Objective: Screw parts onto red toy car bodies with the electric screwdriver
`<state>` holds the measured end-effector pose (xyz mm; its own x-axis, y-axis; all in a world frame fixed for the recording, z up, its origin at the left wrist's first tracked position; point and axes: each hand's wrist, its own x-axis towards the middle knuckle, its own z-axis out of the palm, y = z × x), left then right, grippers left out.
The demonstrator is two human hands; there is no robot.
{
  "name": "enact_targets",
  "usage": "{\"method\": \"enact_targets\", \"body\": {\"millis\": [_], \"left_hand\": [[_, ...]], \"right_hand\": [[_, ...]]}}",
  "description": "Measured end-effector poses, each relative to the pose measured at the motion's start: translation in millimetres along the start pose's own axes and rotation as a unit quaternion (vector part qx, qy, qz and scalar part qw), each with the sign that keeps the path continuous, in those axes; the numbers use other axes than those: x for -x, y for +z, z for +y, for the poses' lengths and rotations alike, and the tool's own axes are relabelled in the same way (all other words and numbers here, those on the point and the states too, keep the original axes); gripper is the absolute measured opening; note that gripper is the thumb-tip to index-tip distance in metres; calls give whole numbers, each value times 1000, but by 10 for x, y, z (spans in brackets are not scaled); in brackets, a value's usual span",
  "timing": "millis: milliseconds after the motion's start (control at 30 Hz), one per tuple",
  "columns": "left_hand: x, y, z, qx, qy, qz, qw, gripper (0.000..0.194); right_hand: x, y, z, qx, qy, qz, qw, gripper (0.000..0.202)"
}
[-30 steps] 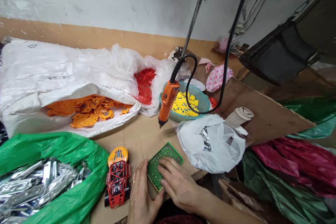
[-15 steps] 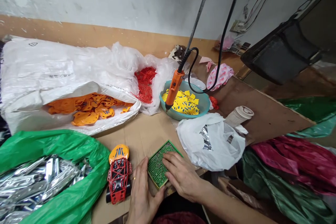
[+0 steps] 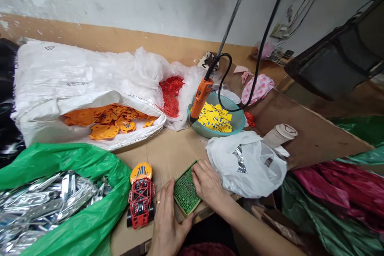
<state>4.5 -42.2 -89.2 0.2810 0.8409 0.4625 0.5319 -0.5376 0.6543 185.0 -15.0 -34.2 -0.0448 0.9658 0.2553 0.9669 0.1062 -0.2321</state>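
A green gridded tray (image 3: 186, 192) with small metal pieces, probably screws, scattered over it lies at the cardboard's front edge. Along its left side stretch the straight fingers of my left hand (image 3: 168, 220), thumb spread out by the near corner; that hand is open. My right hand (image 3: 210, 182) lies over the tray's right side, fingers bent and close together, tips at the upper right; anything under them is hidden. Left of my left hand rests a toy car (image 3: 141, 196) with a red frame, black wheels and an orange front piece.
An orange electric screwdriver (image 3: 201, 98) hangs by a teal basin (image 3: 210, 131) of yellow pieces. A green bag (image 3: 117, 176) holds metal parts; a white sack (image 3: 75, 72) holds orange shells. Right are a white plastic bag (image 3: 258, 168) and a lidded cup (image 3: 280, 134).
My right hand has moved from the tray's middle toward its upper right side, its fingers more bent. My left hand keeps its place beside the tray. The whole view has shifted slightly.
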Motion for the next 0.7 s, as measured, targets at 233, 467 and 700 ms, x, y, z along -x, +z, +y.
{"method": "enact_targets", "body": {"millis": [233,467,700], "left_hand": [[17,-9,36,13,-4,-8,1000,89],[31,17,22,23,-11,-12,1000,87],[21,26,24,26,-14,-8,1000,87]], "right_hand": [[-31,76,-131,20,46,25,998,17],[-25,194,-207,-1,104,61,993,16],[-56,201,-203,-122,145,73,979,14]]}}
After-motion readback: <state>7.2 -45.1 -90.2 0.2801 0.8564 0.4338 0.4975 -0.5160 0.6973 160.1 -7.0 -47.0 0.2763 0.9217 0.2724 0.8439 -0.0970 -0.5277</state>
